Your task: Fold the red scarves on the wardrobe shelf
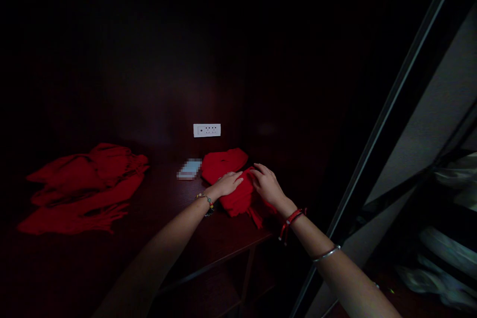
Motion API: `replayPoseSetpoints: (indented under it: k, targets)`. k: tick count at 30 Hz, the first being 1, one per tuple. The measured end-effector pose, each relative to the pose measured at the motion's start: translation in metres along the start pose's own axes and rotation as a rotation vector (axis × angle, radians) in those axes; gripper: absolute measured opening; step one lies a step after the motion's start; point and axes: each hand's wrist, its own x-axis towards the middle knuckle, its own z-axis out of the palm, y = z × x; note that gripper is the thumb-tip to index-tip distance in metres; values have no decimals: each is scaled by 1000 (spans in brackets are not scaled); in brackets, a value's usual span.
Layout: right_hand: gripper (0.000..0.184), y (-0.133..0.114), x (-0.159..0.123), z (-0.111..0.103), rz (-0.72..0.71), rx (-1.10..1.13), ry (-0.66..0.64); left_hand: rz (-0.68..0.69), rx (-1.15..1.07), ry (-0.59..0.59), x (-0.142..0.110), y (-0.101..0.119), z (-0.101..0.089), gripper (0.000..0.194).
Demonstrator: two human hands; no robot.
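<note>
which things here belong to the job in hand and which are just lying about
Part of the job:
red cloth touched by the left hand and right hand
red heap further left, probably: same colour, but untouched

Just there:
blurred-out flat item
white wall socket
pale bundles at far right, too dim to identify

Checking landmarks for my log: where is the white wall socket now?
In the head view, the white socket sits a little left of centre on the dark back wall, above the red cloth at the left hand and right hand.
</note>
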Motion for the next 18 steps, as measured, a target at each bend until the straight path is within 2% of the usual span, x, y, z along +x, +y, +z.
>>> replayPoseSetpoints:
  k: [2, 4, 6, 9, 11, 14, 18]
  targets:
    - [33, -2, 5, -3, -96, -11, -121, -20, -11, 89, -5, 1, -1, 41]
    - [34, 0, 8, -2, -103, -7, -225, -35, -22, 224, -14, 4, -6, 41]
    - [36, 6, 10, 1, -102, -3, -272, 5, -20, 313, -29, 10, -12, 41]
    - [37, 14, 12, 3, -131, -13, -291, 134, 2, 297, -56, 16, -19, 43]
    - [38, 14, 14, 1, -140, -24, -302, 153, 13, 289, -71, 19, -19, 53]
    - [37, 10, 16, -4, -140, -21, -305, 56, 13, 355, -84, 24, -12, 76]
    - [36, 5, 16, -7, -119, 2, -285, -66, -12, 442, -86, 39, -3, 70]
